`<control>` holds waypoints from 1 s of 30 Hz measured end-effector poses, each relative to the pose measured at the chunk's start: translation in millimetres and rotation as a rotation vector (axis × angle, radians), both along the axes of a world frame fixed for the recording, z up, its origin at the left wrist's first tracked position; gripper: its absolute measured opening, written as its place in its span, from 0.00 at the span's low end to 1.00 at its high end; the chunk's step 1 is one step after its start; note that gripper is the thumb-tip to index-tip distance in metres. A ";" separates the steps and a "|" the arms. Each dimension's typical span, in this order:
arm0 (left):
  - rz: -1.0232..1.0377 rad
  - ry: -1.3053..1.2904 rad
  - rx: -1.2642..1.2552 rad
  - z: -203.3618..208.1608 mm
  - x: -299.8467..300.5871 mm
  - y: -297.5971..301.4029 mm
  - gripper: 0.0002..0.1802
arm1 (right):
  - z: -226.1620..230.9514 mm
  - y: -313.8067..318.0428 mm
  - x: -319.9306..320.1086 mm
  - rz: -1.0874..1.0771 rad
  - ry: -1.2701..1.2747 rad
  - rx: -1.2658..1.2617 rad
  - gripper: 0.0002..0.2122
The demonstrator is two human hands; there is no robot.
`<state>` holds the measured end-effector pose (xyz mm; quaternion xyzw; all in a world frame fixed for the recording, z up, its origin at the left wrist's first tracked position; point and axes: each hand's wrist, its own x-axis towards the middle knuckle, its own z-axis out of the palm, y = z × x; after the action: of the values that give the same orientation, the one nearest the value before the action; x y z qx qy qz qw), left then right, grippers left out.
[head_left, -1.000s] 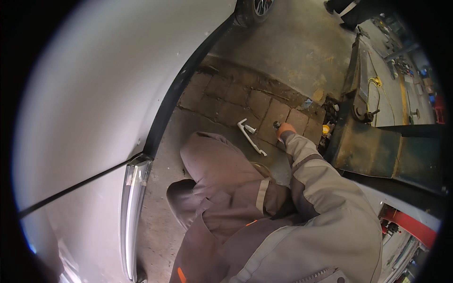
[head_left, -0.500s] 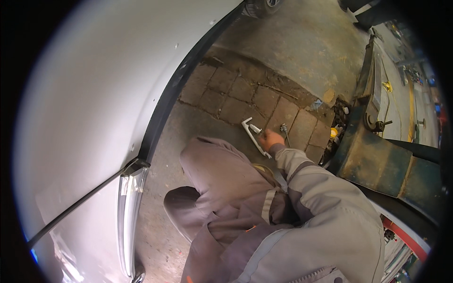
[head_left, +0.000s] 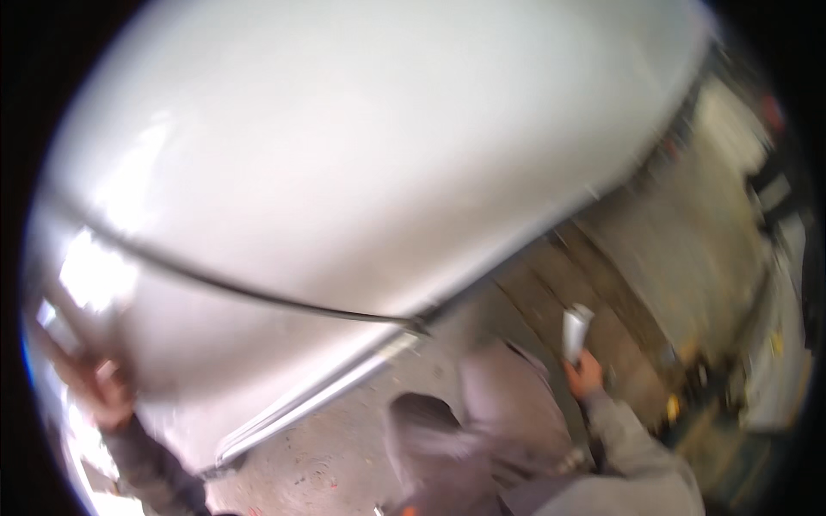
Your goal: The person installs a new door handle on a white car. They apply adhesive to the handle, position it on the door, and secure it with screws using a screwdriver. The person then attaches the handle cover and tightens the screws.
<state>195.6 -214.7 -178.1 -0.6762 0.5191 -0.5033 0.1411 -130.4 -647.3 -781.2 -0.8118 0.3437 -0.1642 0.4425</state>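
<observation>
a: what lies closest?

b: the person's bent legs point(head_left: 508, 396). just past them, the right hand point(head_left: 587, 376) has its fingers wrapped around the lower end of a white piece point(head_left: 575, 334), which shows against the bricks point(head_left: 618, 344).

a: any tip for holding it?

b: a firm but light grip seems best, with the free end turned away from the paint, so it neither slips nor scratches.

a: and the left hand point(head_left: 114, 400)?

b: out to the left, near the white car point(head_left: 370, 172); blur makes it impossible to tell whether it is spread, pinching or touching anything.

a: farther out?

b: past the bricks, a concrete floor point(head_left: 688, 249).
</observation>
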 end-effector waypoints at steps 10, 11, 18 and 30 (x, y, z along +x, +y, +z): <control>-0.275 1.484 -0.034 -164.7 -130.1 -103.3 0.38 | 287.6 60.3 56.5 0.498 -0.896 0.273 0.09; -0.316 1.703 -0.102 -175.9 -135.2 -111.1 0.38 | 301.5 67.5 68.7 0.571 -1.045 0.138 0.11; -0.578 2.474 -1.127 -139.6 -177.0 -113.3 0.31 | 433.4 112.1 90.1 0.786 -0.920 0.404 0.12; -0.352 2.204 -1.947 14.8 -212.1 -37.8 0.15 | 614.6 160.6 74.1 0.859 -0.511 1.158 0.25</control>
<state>-16.5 -252.6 -163.2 -0.4647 -0.0984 0.0993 -0.8744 -56.4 -486.7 -166.6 -0.4495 -0.0840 0.0461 0.8882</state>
